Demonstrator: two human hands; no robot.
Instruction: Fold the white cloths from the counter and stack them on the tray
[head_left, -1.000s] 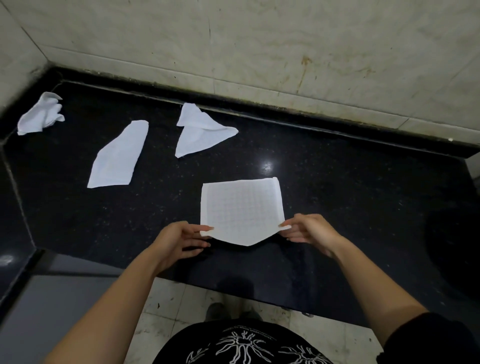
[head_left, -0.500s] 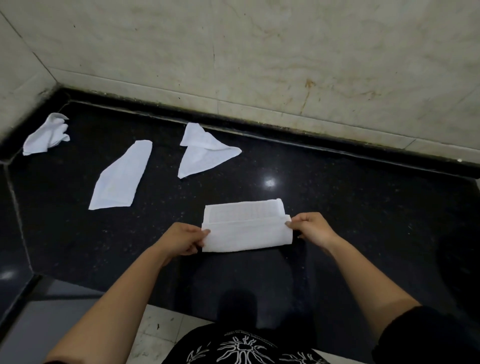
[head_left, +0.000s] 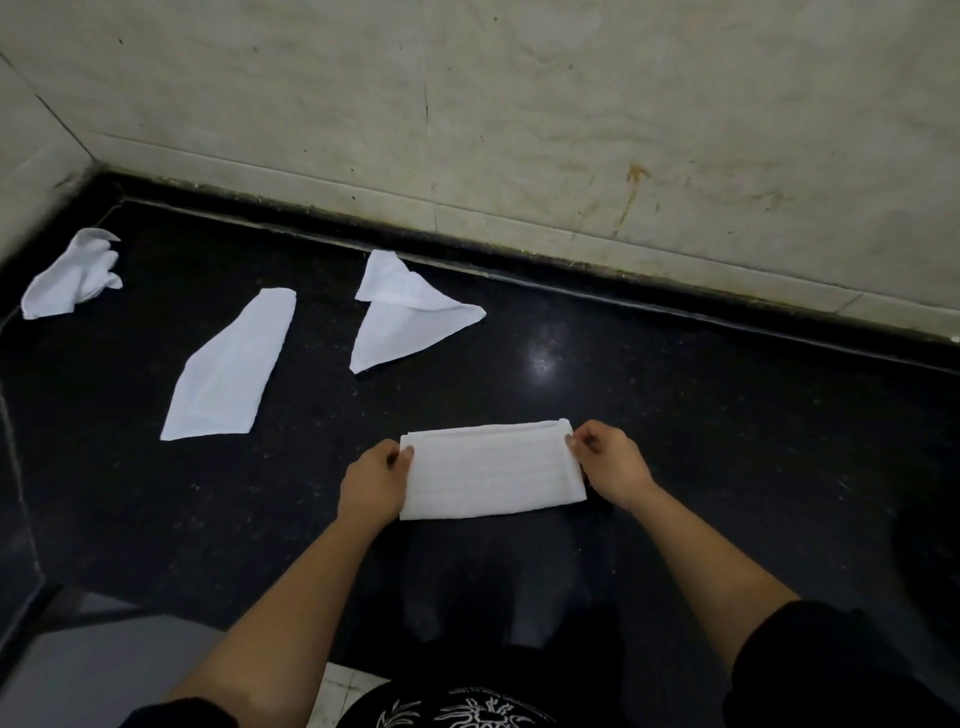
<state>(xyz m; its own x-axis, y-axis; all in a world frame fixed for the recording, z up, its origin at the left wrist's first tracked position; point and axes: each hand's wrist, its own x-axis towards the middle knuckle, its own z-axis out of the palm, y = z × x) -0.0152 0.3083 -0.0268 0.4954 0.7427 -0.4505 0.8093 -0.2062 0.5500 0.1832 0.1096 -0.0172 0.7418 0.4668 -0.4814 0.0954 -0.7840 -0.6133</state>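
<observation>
Currently the white waffle-weave cloth folded into a flat rectangular band (head_left: 491, 470) is lying on the glossy black speckled stone bench (head_left: 701, 415), near its front edge, long side running left to right. The left hand (head_left: 373, 480) is pinching the band's left end, thumb on top at the far corner. The right hand (head_left: 609, 464) is pinching the right end the same way, thumb and fingers closed on the far right corner. Both forearms are reaching in from the bottom of the view.

Farther back on the left, three more white cloths are sitting well apart from the band: a long flat strip-shaped cloth (head_left: 231, 366), a loosely folded triangular cloth (head_left: 405, 317) near the back edge, and a crumpled cloth (head_left: 72, 275) in the far left corner. A stained beige tiled wall (head_left: 519, 104) is running behind the bench.
</observation>
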